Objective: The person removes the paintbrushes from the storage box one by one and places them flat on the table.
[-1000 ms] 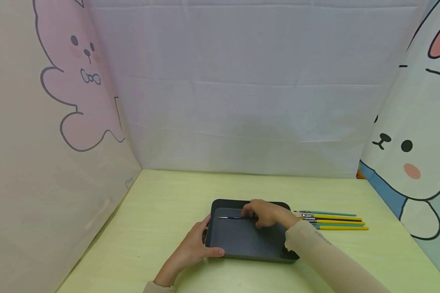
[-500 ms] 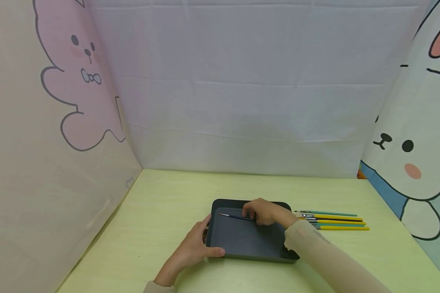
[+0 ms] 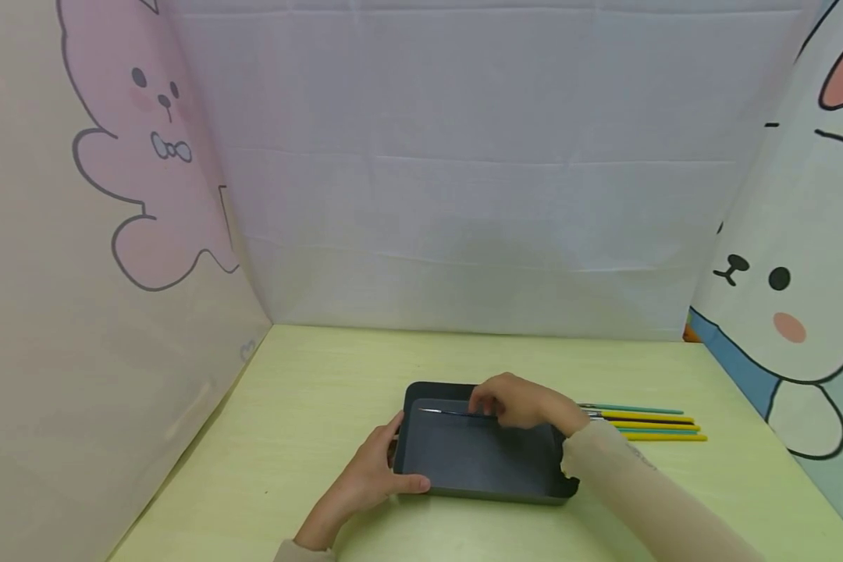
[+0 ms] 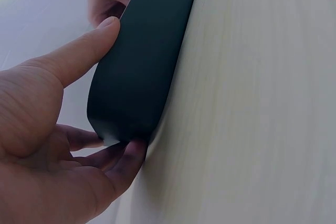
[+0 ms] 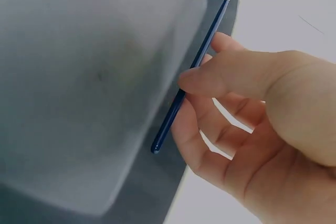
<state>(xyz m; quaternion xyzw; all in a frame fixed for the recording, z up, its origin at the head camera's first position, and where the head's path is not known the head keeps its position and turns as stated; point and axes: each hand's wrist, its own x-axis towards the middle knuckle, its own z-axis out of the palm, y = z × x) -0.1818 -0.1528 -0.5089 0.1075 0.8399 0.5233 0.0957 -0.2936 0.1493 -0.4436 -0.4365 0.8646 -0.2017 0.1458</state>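
Observation:
A dark grey rectangular tray lies on the table. My left hand holds its left end, the thumb against the front wall and the fingers curled round the corner in the left wrist view. Over the far part of the tray, my right hand pinches a thin dark blue paintbrush between thumb and fingers. The brush's fine tip points left in the head view, along the tray's far side.
Several more paintbrushes, with yellow and teal handles, lie side by side just right of the tray, their left ends hidden by the right arm. A white cloth hangs at the table's back, with cartoon-printed sheets on both sides.
My right hand has shifted slightly right and up with the paintbrush, whose angle has changed a little. The left hand stays on the tray's end.

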